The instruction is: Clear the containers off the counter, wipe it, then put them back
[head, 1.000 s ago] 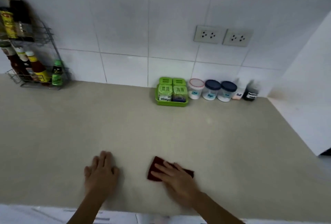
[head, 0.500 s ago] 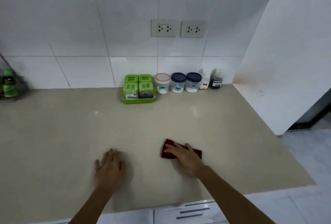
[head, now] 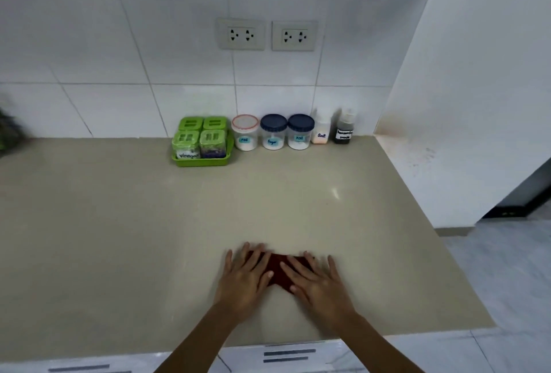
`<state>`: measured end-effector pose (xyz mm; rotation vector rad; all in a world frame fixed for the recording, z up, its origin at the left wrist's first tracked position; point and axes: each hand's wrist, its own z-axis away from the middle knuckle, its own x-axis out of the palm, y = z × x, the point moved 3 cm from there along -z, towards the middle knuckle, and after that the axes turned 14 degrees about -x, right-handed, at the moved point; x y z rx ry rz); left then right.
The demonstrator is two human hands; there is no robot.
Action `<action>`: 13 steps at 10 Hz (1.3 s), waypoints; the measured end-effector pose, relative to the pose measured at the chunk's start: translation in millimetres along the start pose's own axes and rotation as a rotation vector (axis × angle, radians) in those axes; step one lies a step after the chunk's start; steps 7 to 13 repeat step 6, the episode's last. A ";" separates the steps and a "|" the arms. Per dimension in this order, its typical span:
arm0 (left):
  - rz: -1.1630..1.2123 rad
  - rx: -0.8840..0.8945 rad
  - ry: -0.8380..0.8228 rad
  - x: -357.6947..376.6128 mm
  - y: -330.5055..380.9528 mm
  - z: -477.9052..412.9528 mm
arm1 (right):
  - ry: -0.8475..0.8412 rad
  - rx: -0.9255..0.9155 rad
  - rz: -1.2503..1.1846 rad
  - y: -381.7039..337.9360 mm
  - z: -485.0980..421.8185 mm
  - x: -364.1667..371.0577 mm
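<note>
Both palms flat: left hand [head: 244,278] and right hand [head: 320,283] pressing dark red cloth [head: 278,268] onto desk [head: 119,238], nothing grasped. Containers [head: 271,131] lined against wall. Best lifted away before wiping.

A single head-worn camera looks forward and steeply down across the counter [head: 149,238] toward the tiled wall [head: 179,29]. The counter's near edge runs along the frame bottom, close to the lens; the wall sockets [head: 241,34] sit far behind. Wide-angle bending shows at the edges.
</note>
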<state>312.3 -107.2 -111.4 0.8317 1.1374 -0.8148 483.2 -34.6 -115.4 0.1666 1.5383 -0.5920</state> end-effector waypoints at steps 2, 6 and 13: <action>-0.065 -0.111 0.035 8.3 29.5 -10.2 | -0.194 -0.066 0.180 44.5 -13.8 -27.1; -0.229 0.034 -0.024 -26.7 25.9 -40.2 | -0.071 0.091 0.104 17.1 -53.7 -94.1; -0.229 0.034 -0.024 -26.7 25.9 -40.2 | -0.071 0.091 0.104 17.1 -53.7 -94.1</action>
